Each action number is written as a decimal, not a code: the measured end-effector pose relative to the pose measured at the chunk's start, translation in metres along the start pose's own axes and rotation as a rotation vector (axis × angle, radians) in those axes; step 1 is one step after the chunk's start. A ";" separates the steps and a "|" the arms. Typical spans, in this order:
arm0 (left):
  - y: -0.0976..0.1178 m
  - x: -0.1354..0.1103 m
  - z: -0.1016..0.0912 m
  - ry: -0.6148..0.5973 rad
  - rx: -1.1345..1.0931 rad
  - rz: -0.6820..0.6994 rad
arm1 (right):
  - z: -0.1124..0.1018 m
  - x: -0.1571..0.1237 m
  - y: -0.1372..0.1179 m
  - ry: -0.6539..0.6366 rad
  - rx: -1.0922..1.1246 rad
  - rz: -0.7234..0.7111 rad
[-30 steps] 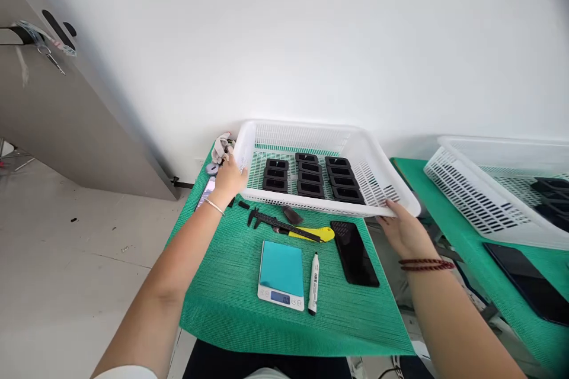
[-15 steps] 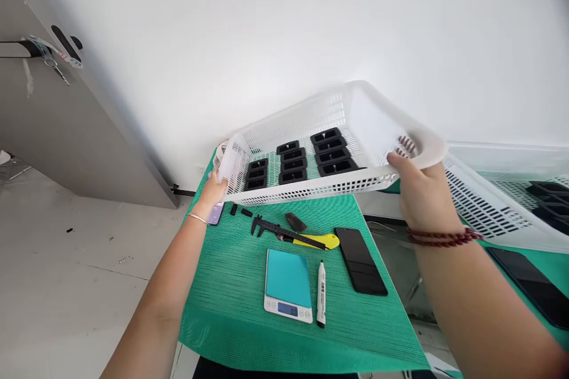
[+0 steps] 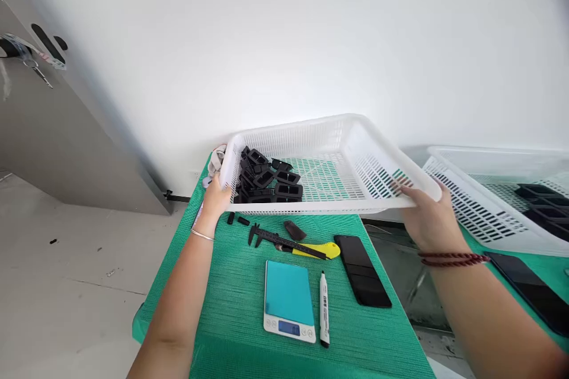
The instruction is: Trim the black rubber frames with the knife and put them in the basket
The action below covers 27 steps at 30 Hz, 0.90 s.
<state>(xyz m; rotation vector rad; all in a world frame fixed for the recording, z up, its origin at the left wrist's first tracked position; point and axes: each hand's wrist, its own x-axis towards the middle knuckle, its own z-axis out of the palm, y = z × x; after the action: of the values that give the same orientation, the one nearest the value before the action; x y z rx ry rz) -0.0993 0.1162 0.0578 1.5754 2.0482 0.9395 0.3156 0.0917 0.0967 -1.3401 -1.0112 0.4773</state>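
Observation:
A white plastic basket (image 3: 302,207) with slotted walls is held over the back of the table, its right end raised a little. My left hand (image 3: 215,196) grips its left near corner. On the right rim, my right hand (image 3: 429,216) has the thumb over the edge and the other fingers partly hidden beneath. Inside, several black rectangular frame-like parts (image 3: 288,189) lie jumbled in a heap at the left end. The basket's right part shows its bare slotted bottom, with green cloth visible through it.
The green-covered table (image 3: 240,308) bears a digital scale (image 3: 288,296), a marker (image 3: 324,308), a black phone (image 3: 362,269), a black caliper (image 3: 284,241), a yellow knife (image 3: 329,250) and a dark stone-like piece (image 3: 294,230). A second white basket (image 3: 489,219) stands at right, beside another phone (image 3: 531,290).
The basket's right end has come down. The black parts, which stood in separate rows, have slid into a heap at the left end. Both hands have kept their hold.

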 end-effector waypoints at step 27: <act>0.044 -0.010 0.009 -0.031 0.212 0.048 | 0.219 0.020 0.011 -1.318 -1.299 -0.354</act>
<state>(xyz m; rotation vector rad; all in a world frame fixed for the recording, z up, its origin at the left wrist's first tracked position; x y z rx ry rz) -0.0603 0.1154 0.0815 1.7408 2.1560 0.7285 0.1502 0.2348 0.0742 -1.8313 -2.9351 0.3905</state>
